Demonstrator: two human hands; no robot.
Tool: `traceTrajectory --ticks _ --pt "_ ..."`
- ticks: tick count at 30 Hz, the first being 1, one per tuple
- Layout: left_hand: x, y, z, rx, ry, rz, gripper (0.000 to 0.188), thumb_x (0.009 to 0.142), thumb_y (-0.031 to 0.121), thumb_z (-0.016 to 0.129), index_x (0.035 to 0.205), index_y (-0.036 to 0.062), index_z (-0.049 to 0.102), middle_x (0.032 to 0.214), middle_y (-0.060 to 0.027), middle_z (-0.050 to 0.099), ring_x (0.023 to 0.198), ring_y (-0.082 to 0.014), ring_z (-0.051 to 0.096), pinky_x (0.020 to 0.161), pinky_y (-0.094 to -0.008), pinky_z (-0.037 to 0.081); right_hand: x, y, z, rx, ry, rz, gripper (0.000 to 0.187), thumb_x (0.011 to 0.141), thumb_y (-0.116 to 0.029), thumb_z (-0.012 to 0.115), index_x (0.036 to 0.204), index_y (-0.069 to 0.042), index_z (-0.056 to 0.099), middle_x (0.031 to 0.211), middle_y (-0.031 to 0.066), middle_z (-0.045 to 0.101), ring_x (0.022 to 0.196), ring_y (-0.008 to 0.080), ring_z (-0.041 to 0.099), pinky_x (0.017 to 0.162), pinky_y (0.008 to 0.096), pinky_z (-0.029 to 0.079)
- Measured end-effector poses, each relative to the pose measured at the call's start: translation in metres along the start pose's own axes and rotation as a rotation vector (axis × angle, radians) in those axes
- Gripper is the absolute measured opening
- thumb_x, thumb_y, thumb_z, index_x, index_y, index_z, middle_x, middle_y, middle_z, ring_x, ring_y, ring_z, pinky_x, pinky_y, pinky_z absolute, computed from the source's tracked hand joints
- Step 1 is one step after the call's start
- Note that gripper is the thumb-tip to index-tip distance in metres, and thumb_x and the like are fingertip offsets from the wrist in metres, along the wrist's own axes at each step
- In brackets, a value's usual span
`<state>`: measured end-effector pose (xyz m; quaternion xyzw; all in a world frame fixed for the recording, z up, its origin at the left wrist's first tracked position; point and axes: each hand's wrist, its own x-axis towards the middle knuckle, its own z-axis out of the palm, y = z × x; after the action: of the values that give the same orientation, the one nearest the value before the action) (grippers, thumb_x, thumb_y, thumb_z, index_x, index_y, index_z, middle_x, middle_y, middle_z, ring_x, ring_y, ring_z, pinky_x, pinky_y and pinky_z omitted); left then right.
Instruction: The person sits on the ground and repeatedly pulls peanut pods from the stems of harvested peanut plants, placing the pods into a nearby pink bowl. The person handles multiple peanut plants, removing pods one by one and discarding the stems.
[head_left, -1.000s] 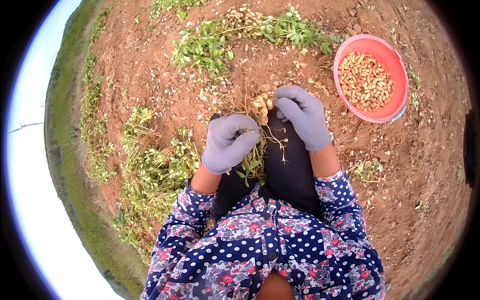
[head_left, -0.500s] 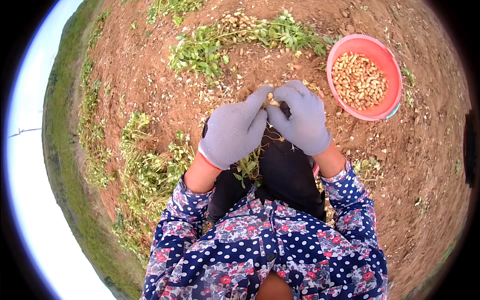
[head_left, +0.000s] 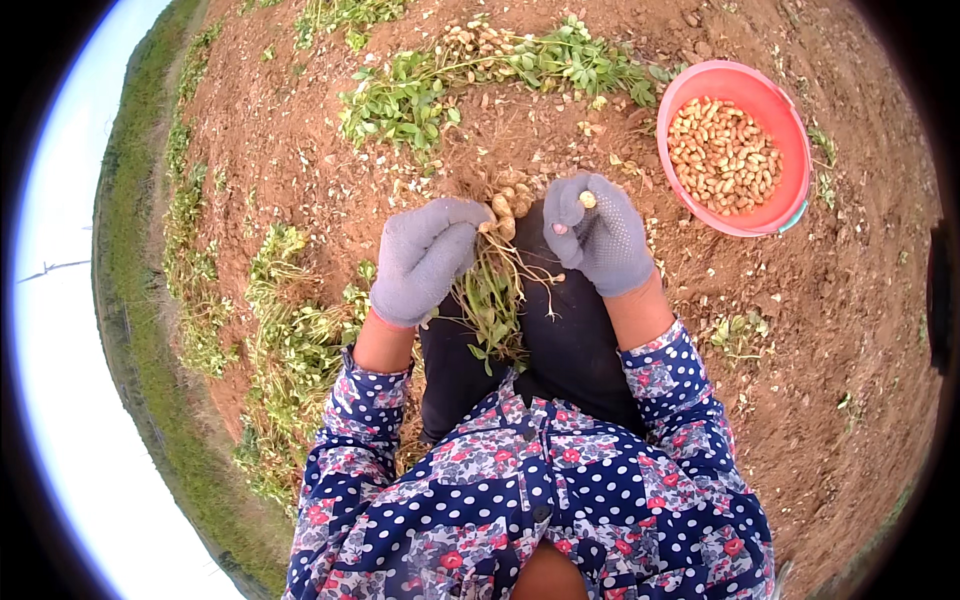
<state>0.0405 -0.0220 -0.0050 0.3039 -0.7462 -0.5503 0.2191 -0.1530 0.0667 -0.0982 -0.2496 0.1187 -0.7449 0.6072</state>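
Observation:
Both my hands wear grey gloves and are raised over my dark-trousered knees. My left hand point(head_left: 430, 255) is closed round the base of a peanut plant point(head_left: 490, 305); its stems and leaves hang down between my legs. A cluster of pale peanut pods point(head_left: 510, 205) sticks out beside my left fingertips, with thin roots trailing below. My right hand point(head_left: 603, 235) is apart from the plant, to its right, its fingers curled round a picked peanut point(head_left: 587, 200) that shows at the fingers. A fingertip peeks through the glove there.
A pink bucket point(head_left: 800, 170) partly filled with peanuts point(head_left: 725, 155) stands on the soil at the right. Pulled peanut plants point(head_left: 410, 100) with pods lie ahead. More uprooted plants point(head_left: 300, 310) are heaped in a row at my left. Bits of leaf litter dot the brown soil.
My hands were together over the pods and have now parted. The right has drawn away to the right with a peanut; the left has shifted slightly left, exposing the pod cluster.

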Motion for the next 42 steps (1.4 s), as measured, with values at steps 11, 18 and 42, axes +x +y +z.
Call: traceTrajectory --ticks 11,18,42 --pt "-0.007 -0.005 -0.002 0.082 0.008 0.093 0.014 0.085 -0.001 0.051 0.088 -0.0018 0.065 0.067 -0.0039 0.06 0.055 -0.0084 0.055 0.049 -0.0228 0.042 0.008 -0.012 0.034 -1.233 0.149 0.136 0.031 0.085 -0.033 0.067 0.096 -0.005 0.066 0.072 0.0062 0.064 0.067 0.0167 0.061 0.062 0.0315 0.049" --pt "-0.012 0.03 0.008 0.43 0.123 0.255 0.022 0.086 0.002 0.053 0.102 -0.0034 0.067 0.066 -0.0032 0.061 0.055 -0.0083 0.056 0.051 -0.0237 0.043 0.018 0.009 0.036 -1.471 0.089 0.105 0.033 0.078 -0.036 0.071 0.088 -0.006 0.064 0.075 0.011 0.064 0.069 0.0283 0.064 0.063 0.0386 0.05" --pt "-0.005 0.024 0.022 0.762 0.099 0.096 0.015 0.084 0.013 0.062 0.098 0.0079 0.066 0.063 -0.0153 0.06 0.058 -0.0326 0.063 0.05 -0.0383 0.047 0.015 -0.009 0.05 -1.299 0.021 -0.032 0.021 0.077 -0.026 0.067 0.076 -0.006 0.062 0.064 0.0115 0.06 0.06 0.0283 0.062 0.057 0.0371 0.048"
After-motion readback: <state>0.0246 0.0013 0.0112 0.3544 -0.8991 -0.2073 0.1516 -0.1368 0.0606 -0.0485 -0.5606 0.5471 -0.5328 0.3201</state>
